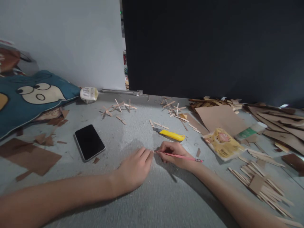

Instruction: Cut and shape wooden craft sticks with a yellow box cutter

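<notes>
A pink pencil (pixel 182 156) is gripped in my right hand (pixel 172 153), its eraser end pointing right and its tip toward my other hand. My left hand (pixel 137 164) rests on the table, fingers pressed together beside the pencil tip; whatever they hold is hidden. Just beyond the hands lies a yellow utility knife (pixel 172 135) with its blade end to the left. Thin wooden sticks (pixel 161 125) lie behind the knife. Farther back stand small crossed-stick pieces (pixel 118 105), with more of them (pixel 177 108) to the right.
A tablet or phone (pixel 89 142) lies left of my hands, near cardboard scraps (pixel 30 155) and a blue cushion (pixel 40 91). On the right are a yellow packet (pixel 223 144), a glue bottle (pixel 251 130), piles of sticks (pixel 261 183) and cardboard sheets (pixel 220 117). A dark panel (pixel 213 47) stands behind.
</notes>
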The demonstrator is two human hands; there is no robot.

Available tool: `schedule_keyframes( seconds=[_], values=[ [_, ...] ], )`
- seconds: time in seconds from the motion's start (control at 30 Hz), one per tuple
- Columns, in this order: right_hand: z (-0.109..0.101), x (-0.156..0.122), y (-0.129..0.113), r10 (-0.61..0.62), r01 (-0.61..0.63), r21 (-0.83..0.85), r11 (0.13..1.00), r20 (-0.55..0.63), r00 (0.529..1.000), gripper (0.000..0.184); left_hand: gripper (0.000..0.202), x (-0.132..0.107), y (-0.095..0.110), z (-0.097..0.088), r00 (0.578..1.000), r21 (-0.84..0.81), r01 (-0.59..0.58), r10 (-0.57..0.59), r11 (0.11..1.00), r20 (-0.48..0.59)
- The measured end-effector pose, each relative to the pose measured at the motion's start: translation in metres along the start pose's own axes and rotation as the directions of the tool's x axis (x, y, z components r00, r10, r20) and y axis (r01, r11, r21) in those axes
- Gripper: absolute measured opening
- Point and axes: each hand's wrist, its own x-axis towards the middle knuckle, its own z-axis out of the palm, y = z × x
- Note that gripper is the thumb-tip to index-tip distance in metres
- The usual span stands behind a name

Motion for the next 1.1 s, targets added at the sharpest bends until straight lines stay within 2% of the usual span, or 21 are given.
schedule_keyframes(
  seconds=[0.23,0.33,0.77,1.1],
  values=[
    [-0.0016,-0.0007,0.0012,-0.022,0.022,0.000,1.000,0.023,0.999,0.034,0.033,0.0006,0.0004,0.0007,1.000,0.033,-0.008,0.008,0.999,-0.002],
    [-0.0021,-0.0003,0.0022,0.004,-0.004,-0.007,1.000,0.013,1.000,0.033,0.033,0.0004,0.0005,0.0015,1.000,0.029,-0.009,0.009,1.000,-0.009],
    [-0.0014,0.0014,0.0041,-0.018,0.017,0.024,1.000,0.022,1.000,0.034,0.028,0.0001,0.0008,0.0067,0.997,0.091,-0.031,0.038,0.995,-0.073],
    [-0.0012,0.0010,0.0033,-0.007,0.007,0.020,1.000,0.024,1.000,0.036,0.021,0.0005,0.0010,0.0070,0.998,0.076,-0.024,0.028,0.997,-0.054]
  ],
)
